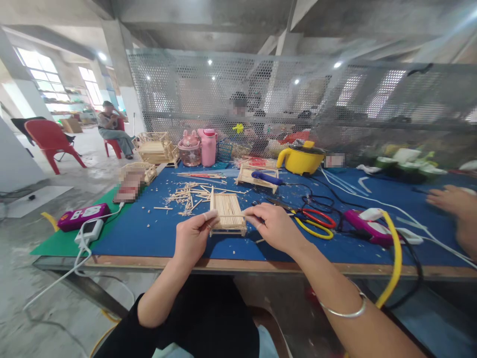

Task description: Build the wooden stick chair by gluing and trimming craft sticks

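Between my two hands runs a thin wooden stick, pinched at its left end by my left hand and at its right end by my right hand. Just behind the stick, a small frame of wooden sticks stands on the blue table mat, with one upright post at its left. Loose sticks and broken bits lie to the left of that frame. A glue gun with a blue handle rests by another small stick frame behind.
Scissors and black cables lie right of my right hand. Purple power strips sit at both sides. A yellow pot, a pink bottle and a mesh screen stand behind. Another person's hand is at the far right.
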The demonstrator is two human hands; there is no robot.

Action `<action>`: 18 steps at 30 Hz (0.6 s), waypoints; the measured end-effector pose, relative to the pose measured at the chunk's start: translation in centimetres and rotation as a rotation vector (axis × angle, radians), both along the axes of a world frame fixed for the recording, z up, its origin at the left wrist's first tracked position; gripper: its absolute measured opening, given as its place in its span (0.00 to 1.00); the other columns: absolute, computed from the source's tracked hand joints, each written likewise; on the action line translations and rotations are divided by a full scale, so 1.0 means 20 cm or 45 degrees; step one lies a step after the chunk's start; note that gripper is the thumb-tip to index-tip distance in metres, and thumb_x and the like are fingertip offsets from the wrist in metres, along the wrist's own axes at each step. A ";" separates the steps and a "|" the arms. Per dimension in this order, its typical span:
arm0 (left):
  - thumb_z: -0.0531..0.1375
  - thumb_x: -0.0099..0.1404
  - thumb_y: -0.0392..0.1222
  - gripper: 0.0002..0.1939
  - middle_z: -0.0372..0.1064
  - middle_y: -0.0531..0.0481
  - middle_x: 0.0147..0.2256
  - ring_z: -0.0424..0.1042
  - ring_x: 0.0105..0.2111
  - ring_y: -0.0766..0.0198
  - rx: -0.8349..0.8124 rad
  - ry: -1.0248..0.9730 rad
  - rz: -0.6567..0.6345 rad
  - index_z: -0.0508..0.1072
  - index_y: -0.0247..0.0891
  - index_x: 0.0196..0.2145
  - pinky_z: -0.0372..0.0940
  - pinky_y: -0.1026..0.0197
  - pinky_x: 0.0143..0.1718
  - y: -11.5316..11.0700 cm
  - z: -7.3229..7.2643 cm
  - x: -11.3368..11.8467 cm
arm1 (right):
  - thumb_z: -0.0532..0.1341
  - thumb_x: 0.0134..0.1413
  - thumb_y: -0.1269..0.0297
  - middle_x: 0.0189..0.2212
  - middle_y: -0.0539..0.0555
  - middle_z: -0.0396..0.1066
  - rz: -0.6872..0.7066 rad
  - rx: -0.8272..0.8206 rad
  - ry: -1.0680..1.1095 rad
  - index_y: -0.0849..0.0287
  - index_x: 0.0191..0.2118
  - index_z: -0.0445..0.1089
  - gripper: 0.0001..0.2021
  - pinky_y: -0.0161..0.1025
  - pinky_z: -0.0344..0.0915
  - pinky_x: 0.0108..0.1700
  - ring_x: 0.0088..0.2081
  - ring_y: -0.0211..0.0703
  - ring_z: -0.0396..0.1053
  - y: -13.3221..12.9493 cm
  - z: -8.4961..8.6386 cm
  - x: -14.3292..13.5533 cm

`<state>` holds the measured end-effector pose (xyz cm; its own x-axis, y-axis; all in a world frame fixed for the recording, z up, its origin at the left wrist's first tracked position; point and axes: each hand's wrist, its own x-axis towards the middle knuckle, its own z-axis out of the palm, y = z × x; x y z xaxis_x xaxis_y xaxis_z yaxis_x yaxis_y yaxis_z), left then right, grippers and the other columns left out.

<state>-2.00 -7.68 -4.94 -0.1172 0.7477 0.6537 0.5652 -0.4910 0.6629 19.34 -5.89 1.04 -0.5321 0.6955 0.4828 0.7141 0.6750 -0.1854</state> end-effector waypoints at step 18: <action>0.58 0.63 0.45 0.15 0.76 0.45 0.38 0.75 0.35 0.63 0.102 0.078 0.055 0.74 0.37 0.45 0.70 0.62 0.37 -0.04 0.01 0.01 | 0.55 0.57 0.75 0.32 0.54 0.76 0.043 0.050 0.029 0.59 0.41 0.74 0.11 0.39 0.63 0.38 0.35 0.43 0.68 -0.02 0.02 0.03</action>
<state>-1.87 -8.39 -4.80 -0.1059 0.6879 0.7181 0.6251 -0.5156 0.5861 20.04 -6.26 1.50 -0.5438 0.6573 0.5218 0.6866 0.7060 -0.1738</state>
